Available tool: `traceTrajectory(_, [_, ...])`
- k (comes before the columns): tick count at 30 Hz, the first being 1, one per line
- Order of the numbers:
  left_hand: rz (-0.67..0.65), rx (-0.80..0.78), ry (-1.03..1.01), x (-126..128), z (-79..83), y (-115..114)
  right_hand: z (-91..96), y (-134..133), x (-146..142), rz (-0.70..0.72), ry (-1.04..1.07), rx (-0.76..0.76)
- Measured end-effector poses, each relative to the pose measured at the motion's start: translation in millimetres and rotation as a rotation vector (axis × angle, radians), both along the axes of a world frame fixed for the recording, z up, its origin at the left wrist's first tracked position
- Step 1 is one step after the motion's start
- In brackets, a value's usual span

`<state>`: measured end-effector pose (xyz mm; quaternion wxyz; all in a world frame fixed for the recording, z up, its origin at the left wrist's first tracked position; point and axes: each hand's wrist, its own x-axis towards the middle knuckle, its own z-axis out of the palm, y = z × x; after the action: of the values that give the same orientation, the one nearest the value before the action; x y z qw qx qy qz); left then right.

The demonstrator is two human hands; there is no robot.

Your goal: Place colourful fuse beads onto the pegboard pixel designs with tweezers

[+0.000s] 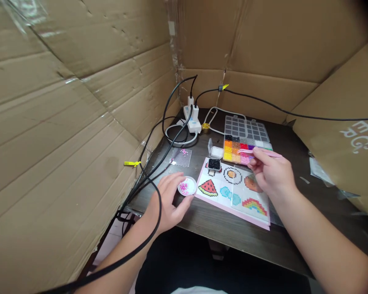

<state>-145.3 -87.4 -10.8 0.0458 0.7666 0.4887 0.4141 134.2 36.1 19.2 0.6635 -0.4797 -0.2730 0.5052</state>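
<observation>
My left hand [168, 200] curls around a small white dish [187, 186] of pink beads on the dark table, thumb and fingers touching its rim. My right hand [271, 171] is closed on pink tweezers [259, 152], whose tips point left over the bead box [247, 148], a clear compartment case with several bead colours. Below my right hand lies a pattern sheet [230, 188] with a watermelon, a rainbow and other pictures, under a clear pegboard [248, 192].
A white power strip [192, 118] with black cables sits at the table's back left. A small clear pegboard [181, 157], a little tray of black beads [214, 164] and a small clear box [216, 152] lie near the sheet. Cardboard walls surround the table.
</observation>
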Motion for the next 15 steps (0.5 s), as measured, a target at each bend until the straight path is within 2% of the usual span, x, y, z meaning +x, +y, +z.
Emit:
traceTrajectory(2, [0.005,0.035,0.012,-11,9.6,-1,-3.1,-5,7,-0.015,0.022,-0.02])
traceTrajectory(4, [0.069,0.089,0.054,-23,19.6,2,-5.9,-7,13,-0.034,0.051,-0.037])
traceTrajectory(8, [0.147,0.088,0.17,-40,31.9,12,-7.9,-8,15,-0.045,0.1,-0.059])
traceTrajectory(11, [0.247,0.034,0.2,-48,29.6,18,-6.9,-10,15,-0.042,0.131,-0.072])
traceTrajectory(13, [0.341,-0.089,0.208,-53,23.6,21,-6.3,-11,15,-0.039,0.145,-0.082])
traceTrajectory(15, [0.392,-0.147,0.206,-59,16.5,24,-6.1,-12,16,-0.034,0.157,-0.088])
